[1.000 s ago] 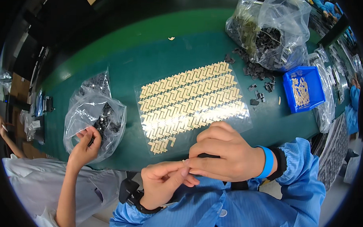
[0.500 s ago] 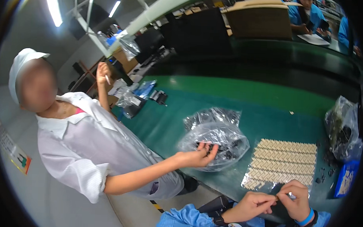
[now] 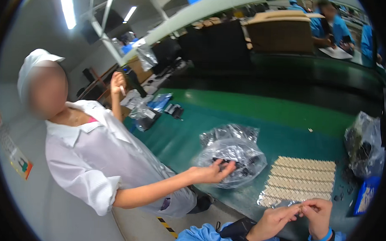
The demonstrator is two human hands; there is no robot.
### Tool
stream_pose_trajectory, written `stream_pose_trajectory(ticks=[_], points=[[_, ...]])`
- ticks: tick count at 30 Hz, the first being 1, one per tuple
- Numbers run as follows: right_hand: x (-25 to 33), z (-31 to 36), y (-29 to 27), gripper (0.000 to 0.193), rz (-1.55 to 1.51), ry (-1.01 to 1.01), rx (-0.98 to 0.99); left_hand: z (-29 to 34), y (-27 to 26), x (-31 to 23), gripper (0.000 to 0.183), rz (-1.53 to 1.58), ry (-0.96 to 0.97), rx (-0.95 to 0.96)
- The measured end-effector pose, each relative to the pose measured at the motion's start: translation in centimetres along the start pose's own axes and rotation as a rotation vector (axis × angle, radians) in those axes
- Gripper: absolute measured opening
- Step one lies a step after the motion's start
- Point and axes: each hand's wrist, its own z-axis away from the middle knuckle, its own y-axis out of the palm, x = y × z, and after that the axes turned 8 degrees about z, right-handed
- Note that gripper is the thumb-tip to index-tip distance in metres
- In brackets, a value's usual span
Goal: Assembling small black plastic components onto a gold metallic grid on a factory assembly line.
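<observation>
View vs 0.5 s ago: nearly same heading, turned left toward co-worker; vs 1.0 s ago big change, then cam looked straight down on the belt.

L hand (image 3: 275, 222) and R hand (image 3: 318, 213) low at frame bottom, just over near edge of green belt (image 3: 286, 119). Fingertips of both meet at a small part (image 3: 301, 206), pinched betw. thumb and forefinger of each hand; part too small to tell its kind. Hands sit same place rel. to the sheet as 0.5 s ago, pinch unchanged. Blue sleeve (image 3: 206, 238) and blue wristband (image 3: 320, 240) visible.

Part is touching or just above the near-left corner of the parts sheet (image 3: 301, 179), a tan grid of small pieces flat on belt; can't tell which.

Co-worker in white shirt (image 3: 102, 160) stands left of belt. One hand (image 3: 210, 172) palm-up, reaching into clear bag (image 3: 234, 158) of dark parts, just left of sheet; same as 0.5 s ago. Other hand (image 3: 117, 81) raised, holding a small white thing.

Far right: second bag (image 3: 364, 145), blue tray (image 3: 366, 196) at edge, partly cut off.
</observation>
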Motion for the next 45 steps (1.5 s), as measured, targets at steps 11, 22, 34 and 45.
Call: stream_pose_trajectory(ticks=[11,22,34,45], points=[[0.4,-1.3,0.3,0.014,0.132,-0.217,0.126,-1.8,-0.1,-2.0,0.024,-0.190,-0.120,-0.182],[-0.9,-0.5,-0.2,0.012,0.101,-0.179,0.120,-0.9,-0.4,-0.8,0.015,-0.108,-0.171,-0.114],[-0.3,-1.2,-1.2,0.015,0.159,-0.087,0.242,-1.8,-1.2,-0.8,0.014,-0.127,-0.095,-0.147],[-0.5,-0.9,-0.9,0.015,0.034,0.044,0.250,-1.5,-0.5,0.2,0.013,-0.369,0.135,-0.097]])
